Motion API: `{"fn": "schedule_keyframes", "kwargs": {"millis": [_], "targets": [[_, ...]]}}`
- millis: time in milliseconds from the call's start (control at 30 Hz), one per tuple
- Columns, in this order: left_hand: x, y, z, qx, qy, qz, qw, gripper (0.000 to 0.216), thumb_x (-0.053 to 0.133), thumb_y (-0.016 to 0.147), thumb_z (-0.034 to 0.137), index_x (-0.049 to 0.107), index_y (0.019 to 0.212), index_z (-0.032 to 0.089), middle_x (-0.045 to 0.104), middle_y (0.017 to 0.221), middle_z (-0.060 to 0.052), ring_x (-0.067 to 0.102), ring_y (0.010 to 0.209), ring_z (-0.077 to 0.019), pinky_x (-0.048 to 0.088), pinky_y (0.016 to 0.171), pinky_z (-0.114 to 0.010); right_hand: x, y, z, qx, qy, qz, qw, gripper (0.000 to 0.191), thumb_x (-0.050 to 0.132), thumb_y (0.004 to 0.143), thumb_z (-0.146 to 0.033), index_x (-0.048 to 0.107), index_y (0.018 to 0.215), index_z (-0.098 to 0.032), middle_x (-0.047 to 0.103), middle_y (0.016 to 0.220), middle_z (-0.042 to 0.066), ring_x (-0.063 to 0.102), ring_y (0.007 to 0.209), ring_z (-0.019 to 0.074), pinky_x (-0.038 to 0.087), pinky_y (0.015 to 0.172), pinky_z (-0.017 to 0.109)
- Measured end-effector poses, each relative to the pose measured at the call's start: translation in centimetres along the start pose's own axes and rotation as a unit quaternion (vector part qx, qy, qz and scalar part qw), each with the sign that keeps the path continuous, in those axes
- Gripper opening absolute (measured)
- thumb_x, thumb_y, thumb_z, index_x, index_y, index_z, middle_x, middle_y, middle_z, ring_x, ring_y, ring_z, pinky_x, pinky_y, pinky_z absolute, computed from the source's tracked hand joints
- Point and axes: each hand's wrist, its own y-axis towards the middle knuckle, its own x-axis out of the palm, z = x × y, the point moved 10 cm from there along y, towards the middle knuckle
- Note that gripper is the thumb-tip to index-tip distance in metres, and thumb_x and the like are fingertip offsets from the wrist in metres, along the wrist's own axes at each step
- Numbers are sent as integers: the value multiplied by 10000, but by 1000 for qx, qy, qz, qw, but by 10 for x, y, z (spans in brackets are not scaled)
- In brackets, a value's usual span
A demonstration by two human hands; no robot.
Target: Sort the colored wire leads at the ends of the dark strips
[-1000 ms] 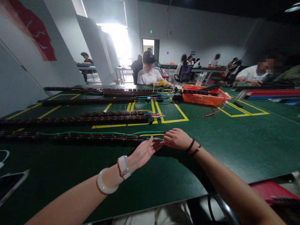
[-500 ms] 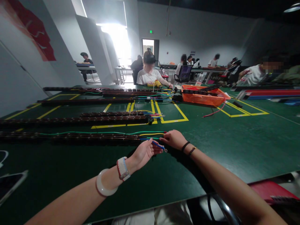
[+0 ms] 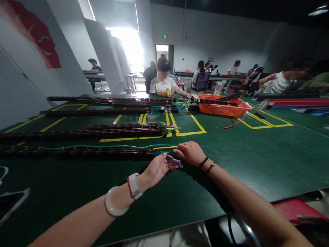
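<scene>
Across the left hand (image 3: 159, 168), a ring-tipped blue wire (image 3: 173, 160).

left grip (image 3: 158, 168): palm up, thumb pinching | right grip (image 3: 190, 153): palm down, fingers bent | forearms (image 3: 79, 216): angled inward

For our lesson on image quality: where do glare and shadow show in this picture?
Head view: glare washes out the window; same view, a dark shadow runs from beneath the right hand across the green tabletop; same view, pale sheen on that tabletop's right side.
</scene>
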Motion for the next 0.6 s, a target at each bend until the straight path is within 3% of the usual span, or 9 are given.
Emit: {"fn": "schedule_keyframes", "kwargs": {"millis": [167, 300, 433, 600], "targets": [[-4, -3, -1, -13, -2, 41, 999, 278, 420, 898, 242, 627, 809, 79, 693, 846, -139, 656, 824, -211, 474, 857, -354, -28, -22, -45, -239, 39, 83, 967, 516, 300, 894, -576, 581, 743, -170, 576, 635, 25, 488, 608, 128, 292, 636, 277], [-6, -3, 0, -7, -5, 54, 998, 254, 425, 898, 237, 615, 795, 103, 688, 808, -114, 658, 771, -193, 501, 794, -333, -28, -30, -58, -288, -7, 119, 950, 407, 416, 868, -542, 592, 800, -180, 556, 601, -3, 451, 569, 122, 286, 638, 287], [-4, -1, 1, -1, -13, 36, 999, 251, 445, 894, 248, 618, 790, 99, 687, 775, -102, 656, 768, -186, 487, 845, -352, -22, -25, -53, -253, -16, 123, 960, 313, 412, 907, -382, 574, 728, -182, 566, 592, 1, 458, 559, 111, 278, 633, 276], [10, -4, -1, -7, 68, -19, 997, 371, 411, 904, 353, 636, 876, 60, 687, 923, -184, 650, 894, -247, 448, 908, -424, -14, -7, -14, -70, 16, 76, 995, 381, 341, 937, -375, 577, 715, -174, 605, 627, 28, 504, 584, 113, 266, 600, 261]]}}
